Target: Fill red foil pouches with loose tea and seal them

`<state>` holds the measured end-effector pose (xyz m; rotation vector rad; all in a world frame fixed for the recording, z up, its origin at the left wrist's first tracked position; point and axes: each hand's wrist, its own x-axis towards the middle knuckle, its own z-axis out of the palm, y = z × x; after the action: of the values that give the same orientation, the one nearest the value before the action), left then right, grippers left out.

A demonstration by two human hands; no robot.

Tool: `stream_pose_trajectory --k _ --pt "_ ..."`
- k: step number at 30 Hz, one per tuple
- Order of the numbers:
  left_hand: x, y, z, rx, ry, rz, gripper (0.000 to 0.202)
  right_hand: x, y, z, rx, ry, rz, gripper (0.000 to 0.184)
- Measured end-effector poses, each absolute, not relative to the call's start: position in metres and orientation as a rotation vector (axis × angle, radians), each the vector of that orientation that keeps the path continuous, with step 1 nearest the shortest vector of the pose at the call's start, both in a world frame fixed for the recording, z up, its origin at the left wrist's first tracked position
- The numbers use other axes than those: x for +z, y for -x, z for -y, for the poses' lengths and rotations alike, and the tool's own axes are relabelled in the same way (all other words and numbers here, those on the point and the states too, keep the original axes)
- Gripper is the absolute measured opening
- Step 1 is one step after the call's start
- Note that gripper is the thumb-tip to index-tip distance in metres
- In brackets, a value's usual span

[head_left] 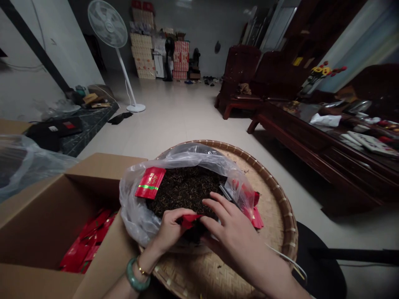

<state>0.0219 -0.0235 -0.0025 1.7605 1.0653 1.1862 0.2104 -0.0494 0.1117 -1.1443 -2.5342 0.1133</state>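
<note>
My left hand [171,228] is closed on a small red tea packet [189,220], pinched between thumb and fingers. At the packet's right edge, my right hand [229,226] has its index fingertip against it; the other fingers stretch out and the thumb is mostly hidden. Both hands are over a clear plastic bag [134,207] full of dark, thin tea leaves [187,187]. A stack of flat red packets [151,182] with gold print lies on the bag's left side. Beyond my right fingers a grey metal-looking bar [227,193] rests, partly hidden.
Under the bag is a round woven bamboo tray [280,199], with more red packets [257,218] at its right. An open cardboard box [106,166] holding several red packets [90,241] stands left. A white fan [109,27], a dark wooden table [293,128] and stacked cartons [142,54] are farther off.
</note>
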Motion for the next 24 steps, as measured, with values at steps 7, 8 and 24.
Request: stream_pose_trajectory --k 7,8,24 --pt "0.004 -0.025 0.027 1.201 -1.834 -0.96 0.012 0.105 -0.195 0.048 0.079 1.106 2.635 0.011" --pt "0.005 -0.025 0.028 1.171 -1.83 -0.97 0.012 0.104 -0.194 0.046 0.089 1.114 2.642 0.009" --pt "0.016 -0.045 0.024 1.003 -0.796 -0.99 0.048 0.048 -0.202 0.005 1.374 1.37 1.534 0.025"
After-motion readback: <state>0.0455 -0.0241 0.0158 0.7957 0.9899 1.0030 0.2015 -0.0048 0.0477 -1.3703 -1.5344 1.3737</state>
